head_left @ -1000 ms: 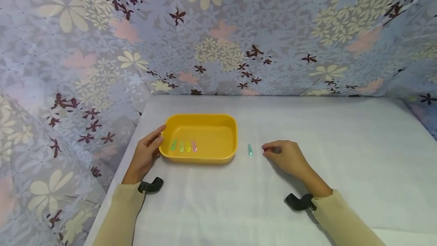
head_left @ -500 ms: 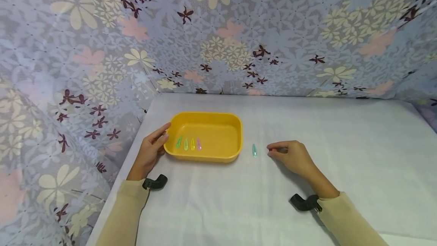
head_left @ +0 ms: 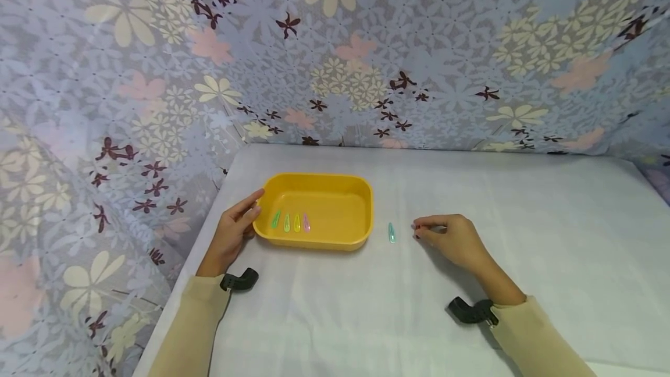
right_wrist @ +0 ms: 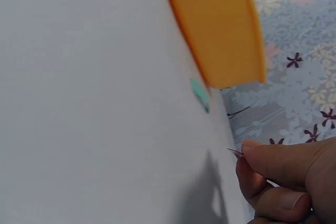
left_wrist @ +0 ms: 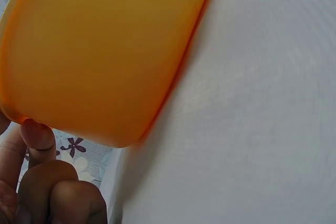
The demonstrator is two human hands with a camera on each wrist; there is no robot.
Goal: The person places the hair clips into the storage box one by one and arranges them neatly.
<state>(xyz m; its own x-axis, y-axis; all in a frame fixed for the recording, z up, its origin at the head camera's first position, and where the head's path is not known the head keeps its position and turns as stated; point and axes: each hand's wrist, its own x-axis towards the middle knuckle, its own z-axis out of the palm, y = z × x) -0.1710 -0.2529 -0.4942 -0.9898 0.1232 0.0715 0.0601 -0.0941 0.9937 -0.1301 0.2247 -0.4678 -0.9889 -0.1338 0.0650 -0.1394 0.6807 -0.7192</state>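
We start at the left, where our left hand [head_left: 232, 231] rests against the left end of the yellow tray [head_left: 361, 214], fingers nearly straight along the wall in the head view; the left wrist view shows a thumb tip [left_wrist: 37, 134] under the rim, so the hand steadies the tray rather than clasping it, just as it did a second ago. Inside the tray, four hair clips [head_left: 291, 221] lie side by side near the left end: green, yellow-green, yellow and pink, unchanged in order. To the right of the tray, a teal hair clip [head_left: 391, 232] lies flat on the white table cover [head_left: 523, 202], apart from the tray wall and untouched. Further right, our right hand [head_left: 450, 238] sits on the cover with thumb and forefinger pinched together on a small red clip [head_left: 416, 228]; the right wrist view shows only a thin dark edge [right_wrist: 234, 152] at the fingertips. Across the last second this hand has barely shifted, so we judge the red clip gripped but not yet lifted toward the tray.
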